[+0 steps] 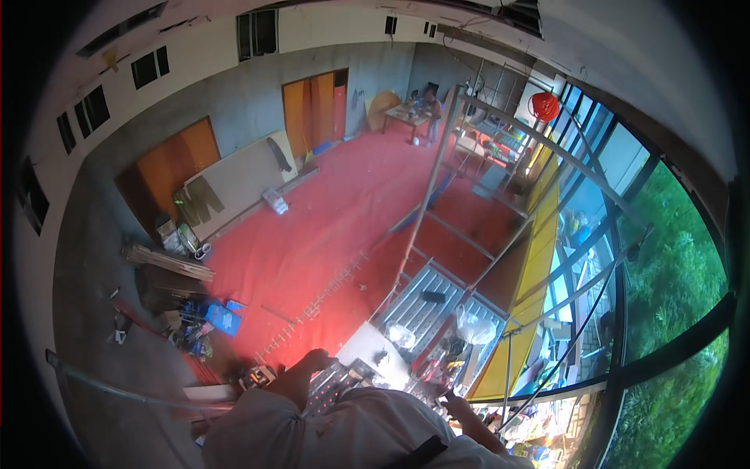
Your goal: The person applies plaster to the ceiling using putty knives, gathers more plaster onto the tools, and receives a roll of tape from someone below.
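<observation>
My left hand [314,360] is a dark, rounded shape beside the near edge of a pale flat board [373,349]; its fingers cannot be made out. Below it shows a perforated metal scaffold plank [322,395]. To the right, my right hand [455,404] is bent in with its fingers curled, near a cluttered, brightly lit part of the platform. Whatever lies between those fingers is too small to tell. Beyond the board, a slatted metal platform [410,298] carries a small dark block [433,297] and clear plastic bags [474,325].
Scaffold poles [428,195] rise ahead. Far below lies a red-covered floor [312,227]; a person [432,117] stands by a table [407,116] at the back. Boards [242,184] lean along the left wall. Yellow panels [519,313] and large windows [672,258] line the right.
</observation>
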### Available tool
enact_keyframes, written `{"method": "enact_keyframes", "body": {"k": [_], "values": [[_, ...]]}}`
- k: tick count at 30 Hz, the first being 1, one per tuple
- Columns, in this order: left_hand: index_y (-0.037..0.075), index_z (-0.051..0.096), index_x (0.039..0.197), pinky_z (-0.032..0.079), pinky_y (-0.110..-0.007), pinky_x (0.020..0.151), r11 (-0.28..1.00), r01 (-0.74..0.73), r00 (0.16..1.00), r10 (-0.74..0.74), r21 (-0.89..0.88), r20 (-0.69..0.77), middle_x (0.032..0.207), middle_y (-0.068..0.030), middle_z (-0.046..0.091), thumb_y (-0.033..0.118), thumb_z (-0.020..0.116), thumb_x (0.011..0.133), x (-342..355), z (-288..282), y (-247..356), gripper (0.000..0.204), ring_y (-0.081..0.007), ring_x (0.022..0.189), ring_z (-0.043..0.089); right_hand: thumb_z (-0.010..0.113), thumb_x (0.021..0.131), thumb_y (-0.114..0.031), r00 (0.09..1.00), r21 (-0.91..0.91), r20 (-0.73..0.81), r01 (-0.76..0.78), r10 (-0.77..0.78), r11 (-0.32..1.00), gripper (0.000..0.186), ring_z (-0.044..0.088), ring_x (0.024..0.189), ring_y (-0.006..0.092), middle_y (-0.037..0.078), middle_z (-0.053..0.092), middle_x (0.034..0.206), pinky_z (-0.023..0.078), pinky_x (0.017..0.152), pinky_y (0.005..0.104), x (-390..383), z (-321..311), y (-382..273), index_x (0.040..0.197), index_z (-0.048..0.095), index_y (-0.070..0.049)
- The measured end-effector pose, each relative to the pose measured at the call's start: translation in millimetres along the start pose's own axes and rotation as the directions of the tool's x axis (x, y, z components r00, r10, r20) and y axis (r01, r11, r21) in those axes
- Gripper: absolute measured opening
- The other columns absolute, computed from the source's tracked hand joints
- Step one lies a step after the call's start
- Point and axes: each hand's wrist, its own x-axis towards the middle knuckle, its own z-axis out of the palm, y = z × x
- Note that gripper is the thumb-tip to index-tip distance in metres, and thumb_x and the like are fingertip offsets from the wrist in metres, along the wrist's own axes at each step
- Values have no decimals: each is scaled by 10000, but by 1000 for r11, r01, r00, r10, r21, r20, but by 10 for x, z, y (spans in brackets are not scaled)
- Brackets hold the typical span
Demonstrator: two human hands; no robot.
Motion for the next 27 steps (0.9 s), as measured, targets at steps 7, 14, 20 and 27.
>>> {"method": "enact_keyframes", "body": {"k": [7,14,20,27], "values": [[47,613,754,524,-409,554,983,130,949,-161,129,273,686,-105,592,714,634,781,-266,-163,-348,668,-252,603,615,550,936,-284,970,-181,98,237,-222,954,318,691,825,239,145,676,889,572,681,403,834,132,-1431,1091,644,-23],[78,593,756,531,-420,619,946,325,881,-306,8,360,706,-70,566,674,658,794,-320,-197,-601,601,-242,675,598,554,915,-243,966,-228,126,250,-227,941,292,694,839,264,147,687,906,571,693,412,951,112,-1546,1081,658,-27],[50,624,1018,541,-449,706,819,468,856,-327,-333,400,939,-100,611,596,733,781,-321,-154,-671,606,-276,875,618,557,896,-209,960,-234,152,265,-234,935,275,697,851,285,149,697,921,570,703,421,968,229,-1674,1073,670,-31],[24,601,1117,529,-441,789,599,467,884,-313,-650,347,1101,-128,613,551,751,795,-622,-171,-597,636,-291,995,620,561,875,-169,974,-260,138,211,-180,942,261,700,865,311,151,709,939,569,715,430,648,322,-1123,1063,683,-35]]}}
